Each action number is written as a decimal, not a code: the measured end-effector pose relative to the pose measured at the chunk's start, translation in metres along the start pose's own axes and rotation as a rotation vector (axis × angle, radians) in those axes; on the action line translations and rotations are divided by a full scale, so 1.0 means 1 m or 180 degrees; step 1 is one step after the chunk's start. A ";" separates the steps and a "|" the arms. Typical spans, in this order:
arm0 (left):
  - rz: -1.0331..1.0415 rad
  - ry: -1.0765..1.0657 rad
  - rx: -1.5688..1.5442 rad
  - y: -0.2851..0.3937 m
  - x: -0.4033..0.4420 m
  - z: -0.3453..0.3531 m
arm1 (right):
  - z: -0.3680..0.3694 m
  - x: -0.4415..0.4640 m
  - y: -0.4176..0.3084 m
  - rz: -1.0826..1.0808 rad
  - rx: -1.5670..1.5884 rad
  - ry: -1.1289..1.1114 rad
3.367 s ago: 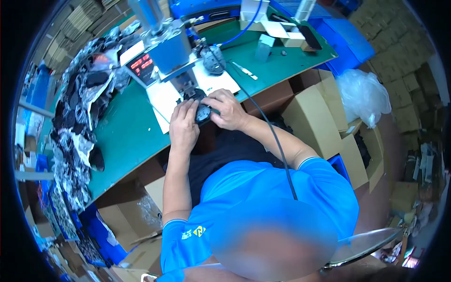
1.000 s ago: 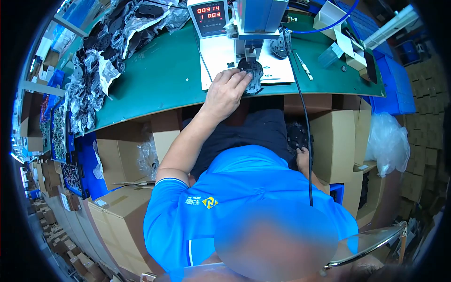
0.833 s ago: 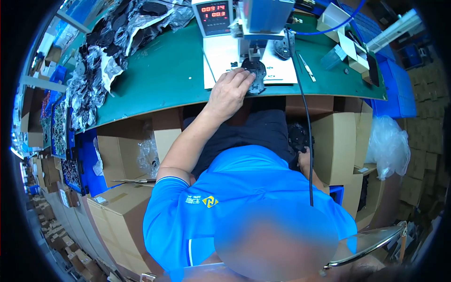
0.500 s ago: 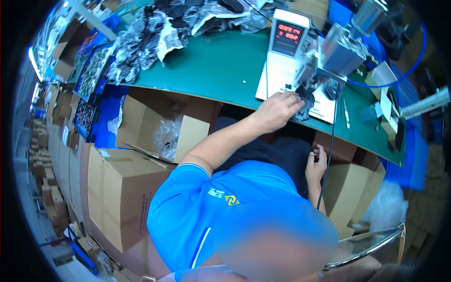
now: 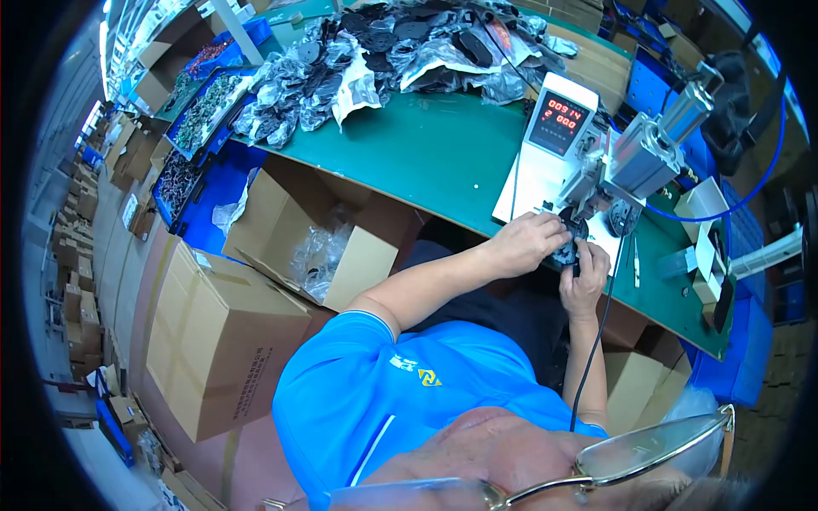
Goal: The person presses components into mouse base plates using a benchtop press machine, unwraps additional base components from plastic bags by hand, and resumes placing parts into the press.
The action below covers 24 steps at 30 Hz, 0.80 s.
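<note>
A black round plastic part (image 5: 566, 251) sits at the front of the bench machine (image 5: 530, 177), beneath its metal head. From the left, my left hand (image 5: 530, 243) is closed on the edge of this part, fingertips and thumb together. My right hand (image 5: 585, 281) holds the near right side of the same part between thumb and fingers. Both hands partly cover it, so its details are hidden. Just right of it, another black round piece (image 5: 623, 218) rests on the white base. Red digits glow on the machine's display (image 5: 559, 122).
Black parts in plastic bags (image 5: 375, 60) pile along the back of the green table (image 5: 409, 145). Blue trays (image 5: 209, 111) of small parts stand at the left. An open carton (image 5: 366, 268) is below the table edge. A black cable (image 5: 600, 341) hangs beside my right arm.
My right hand has risen from my lap to the black round part. My left hand stays on the part. The display's lower digits have changed, and the camera view has shifted.
</note>
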<state>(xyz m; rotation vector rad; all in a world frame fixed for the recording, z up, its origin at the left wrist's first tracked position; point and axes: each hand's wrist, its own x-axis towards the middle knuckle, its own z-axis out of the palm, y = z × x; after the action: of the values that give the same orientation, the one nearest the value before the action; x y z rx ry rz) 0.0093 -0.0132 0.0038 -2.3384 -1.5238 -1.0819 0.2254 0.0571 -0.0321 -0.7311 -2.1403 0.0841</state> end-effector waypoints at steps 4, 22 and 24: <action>0.0005 0.0046 -0.0040 -0.002 -0.001 0.003 | 0.007 -0.001 0.005 0.0011 0.0066 0.0049; -0.3516 0.1990 0.1442 -0.271 -0.127 -0.225 | 0.030 -0.007 0.017 -0.0059 0.0145 0.0424; -0.3979 0.2167 0.1893 -0.329 -0.148 -0.257 | 0.030 -0.008 0.017 -0.0078 0.0092 0.0422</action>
<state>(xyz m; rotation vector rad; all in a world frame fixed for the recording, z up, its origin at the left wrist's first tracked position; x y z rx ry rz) -0.4270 -0.0902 0.0142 -0.3909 -2.4350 -1.1190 0.2146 0.0725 -0.0624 -0.6748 -2.0171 0.0519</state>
